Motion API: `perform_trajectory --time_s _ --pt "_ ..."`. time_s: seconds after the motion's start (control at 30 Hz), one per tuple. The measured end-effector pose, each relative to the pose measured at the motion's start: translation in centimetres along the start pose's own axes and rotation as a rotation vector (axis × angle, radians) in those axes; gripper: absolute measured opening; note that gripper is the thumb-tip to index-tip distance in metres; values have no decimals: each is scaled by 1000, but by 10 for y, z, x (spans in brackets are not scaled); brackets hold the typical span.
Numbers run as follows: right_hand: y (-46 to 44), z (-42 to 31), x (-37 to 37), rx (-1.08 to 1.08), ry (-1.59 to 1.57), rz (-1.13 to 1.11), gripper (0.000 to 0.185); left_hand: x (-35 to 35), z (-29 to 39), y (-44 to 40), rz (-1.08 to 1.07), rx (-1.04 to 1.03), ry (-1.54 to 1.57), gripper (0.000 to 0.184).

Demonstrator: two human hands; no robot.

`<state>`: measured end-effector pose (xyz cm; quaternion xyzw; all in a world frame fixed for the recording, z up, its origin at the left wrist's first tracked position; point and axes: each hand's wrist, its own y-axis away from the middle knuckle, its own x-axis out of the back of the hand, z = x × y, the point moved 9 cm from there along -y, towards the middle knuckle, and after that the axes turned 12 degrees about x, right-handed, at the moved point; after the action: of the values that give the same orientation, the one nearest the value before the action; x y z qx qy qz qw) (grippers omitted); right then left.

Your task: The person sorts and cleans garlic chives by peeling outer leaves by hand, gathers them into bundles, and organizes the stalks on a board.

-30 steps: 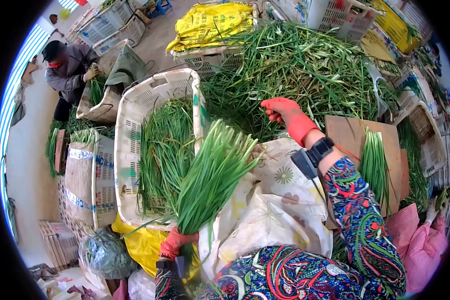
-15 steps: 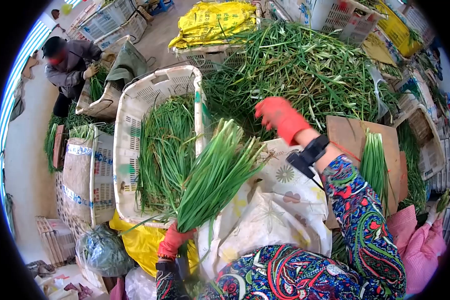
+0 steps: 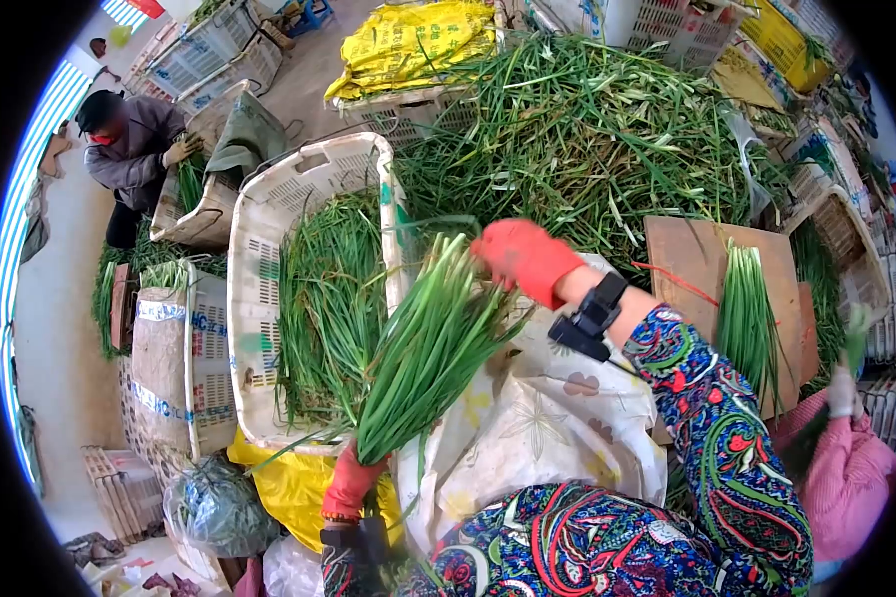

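Note:
My left hand, in a red glove, is closed around the leafy end of a bunch of green chives. The bunch slants up and right over my lap, its pale stem ends at the top. My right hand, also red-gloved, is at those stem ends with its fingers curled in against the bunch's upper right side. What lies between its fingertips is hidden. Below the bunch a whitish flowered cloth covers my lap. Just left of the bunch stands a white plastic crate with loose chives inside.
A big heap of loose green stalks lies ahead. To the right, a neat chive bunch rests on a brown board. A co-worker handles greens at the upper left; a pink sleeve shows at the right edge.
My right hand has moved left and slightly down, from over the heap to the bunch's stem ends. My left hand keeps its hold. The pink-sleeved person's hand at right has shifted.

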<state>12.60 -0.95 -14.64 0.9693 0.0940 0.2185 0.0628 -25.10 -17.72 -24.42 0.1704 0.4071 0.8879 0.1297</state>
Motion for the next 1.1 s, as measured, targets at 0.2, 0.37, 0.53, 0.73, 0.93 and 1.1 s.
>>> perform_trajectory --time_s 0.2,0.37,0.53,0.73,0.93,1.1 --pt "-16 36 131 7 279 400 47 4 -13 -12 15 -85 -32 47" --pt "10 25 8 142 48 -303 55 0 8 -8 78 -173 -208 49" --pt "18 26 -61 379 493 -536 38 2 22 3 124 -230 -264 48" --pt "2 29 -68 269 312 -415 38 0 21 -1 111 -215 -242 45" --pt "-5 47 -72 212 387 -196 19 -5 26 1 89 -225 -232 46" --pt "-10 31 -53 349 314 89 16 -8 7 -2 -60 -59 -54 36"
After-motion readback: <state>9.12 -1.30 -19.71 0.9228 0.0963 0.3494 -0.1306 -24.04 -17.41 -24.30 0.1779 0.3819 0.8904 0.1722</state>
